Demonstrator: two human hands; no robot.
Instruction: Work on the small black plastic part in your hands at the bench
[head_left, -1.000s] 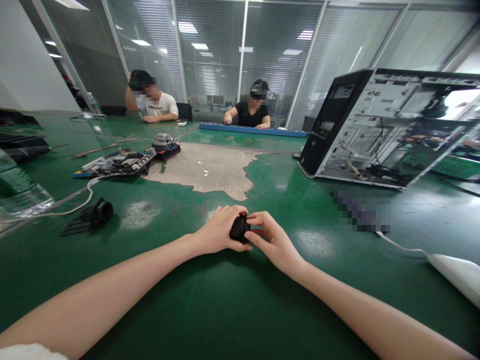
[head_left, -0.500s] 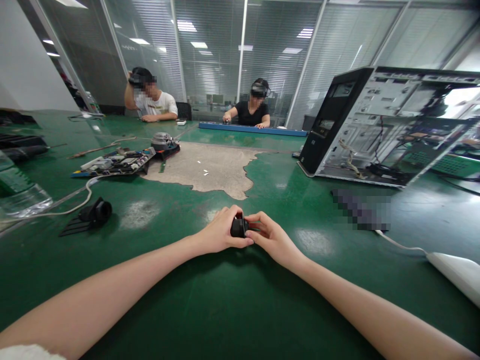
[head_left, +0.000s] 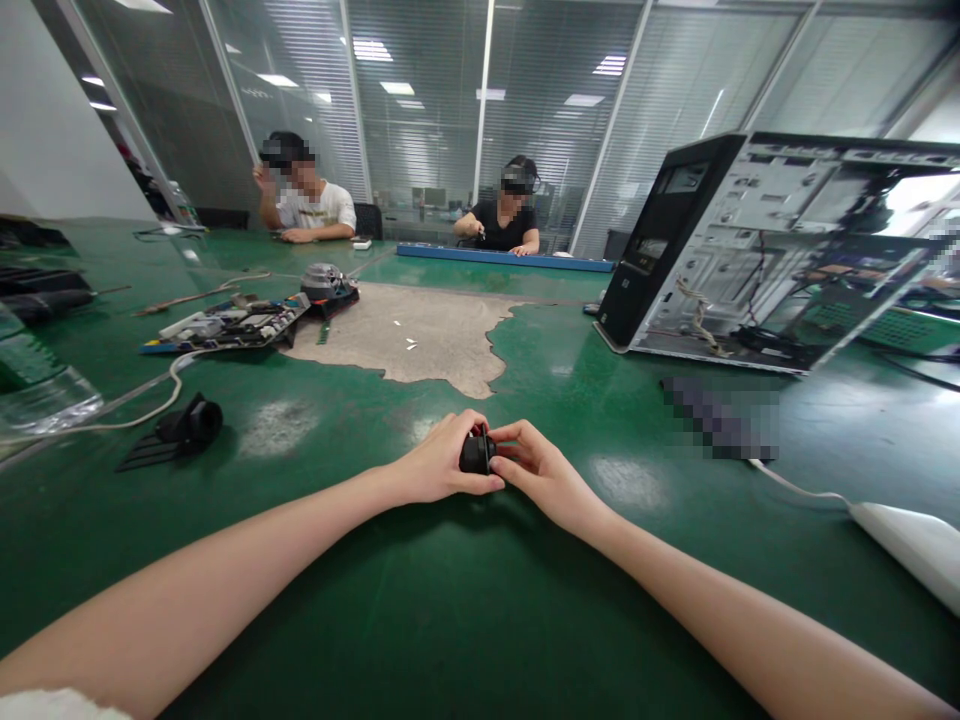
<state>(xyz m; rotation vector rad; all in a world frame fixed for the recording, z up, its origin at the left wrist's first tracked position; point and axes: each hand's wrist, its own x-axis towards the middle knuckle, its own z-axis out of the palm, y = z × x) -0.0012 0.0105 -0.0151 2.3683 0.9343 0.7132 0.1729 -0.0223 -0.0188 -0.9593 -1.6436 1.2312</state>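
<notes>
A small black part (head_left: 474, 455) is held between my two hands, above the green table (head_left: 420, 610). My left hand (head_left: 442, 462) wraps round its left side, fingers over the top and thumb along the near side. From the right, my right hand (head_left: 534, 468) pinches the part's right edge with fingertips and thumb. The part looks round with a flat rim facing right; finer detail is too small to tell.
To the left lie a black bracket-like piece (head_left: 191, 428), a circuit board (head_left: 232, 322), a cable and a clear bottle (head_left: 37, 380). An open computer case (head_left: 720, 250) stands at the right, near a white device (head_left: 911, 545). Two people sit across the table.
My hands and the black part have hardly moved. Across the table, one person's raised hand has lowered a little and the other person's hand has lifted off the blue bar.
</notes>
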